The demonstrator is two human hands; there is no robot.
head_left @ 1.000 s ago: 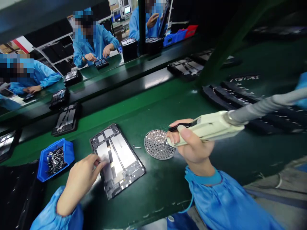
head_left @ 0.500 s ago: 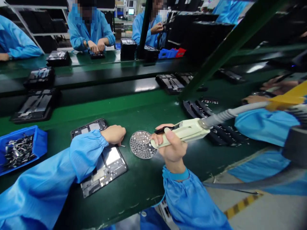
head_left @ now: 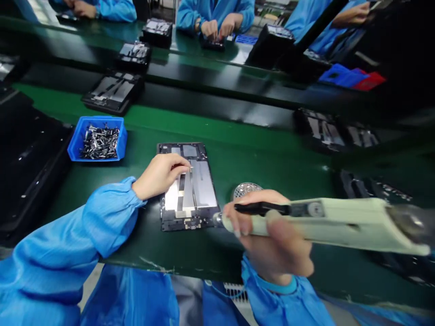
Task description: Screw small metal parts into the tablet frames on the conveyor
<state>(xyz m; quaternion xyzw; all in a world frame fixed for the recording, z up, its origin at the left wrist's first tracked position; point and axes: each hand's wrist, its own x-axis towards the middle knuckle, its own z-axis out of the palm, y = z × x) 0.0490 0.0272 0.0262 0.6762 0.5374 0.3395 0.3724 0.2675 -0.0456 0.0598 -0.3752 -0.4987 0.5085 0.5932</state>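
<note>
My left hand (head_left: 159,174) rests on a dark metal tablet frame (head_left: 202,181) with silver panels, and a small screw (head_left: 190,168) shows at its pinched fingertips. My right hand (head_left: 268,235) grips a cream electric screwdriver (head_left: 340,224), its tip close to the frame's lower right corner. The bit's contact with the frame is hard to judge. A round perforated metal screw dish (head_left: 246,190) sits on the green bench mat (head_left: 258,158), mostly hidden behind my right hand.
A blue bin (head_left: 76,145) of metal parts sits left of the frame, beside a black mat (head_left: 30,167). Dark trays of frames (head_left: 113,93) line the bench. Across it, a co-worker's hands (head_left: 217,29) work on a device. Blue and red bins (head_left: 353,78) stand far right.
My left hand has moved from the mat beside the dish onto the frame, and the loose screw no longer shows on the mat. The screwdriver has moved left toward the frame, over the dish.
</note>
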